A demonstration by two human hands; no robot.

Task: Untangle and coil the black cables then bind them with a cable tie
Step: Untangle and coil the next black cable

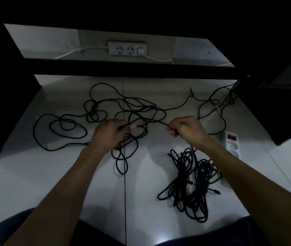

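A long black cable (105, 103) lies in loose tangled loops across the white tiled floor, from the far left to the right. My left hand (111, 133) grips a strand of it between thumb and curled fingers. My right hand (185, 127) pinches the same strand about a hand's width to the right, so the piece between them runs taut above the floor. Below my right forearm lie two bunched black cable bundles (192, 183) with connectors showing. I see no cable tie.
A white power strip (231, 142) with a red switch lies on the floor at the right. A wall socket strip (127, 48) with white leads sits at the back. Dark furniture (4, 103) flanks both sides, with a dark crossbar (132, 70) ahead. My knees are at the bottom edge.
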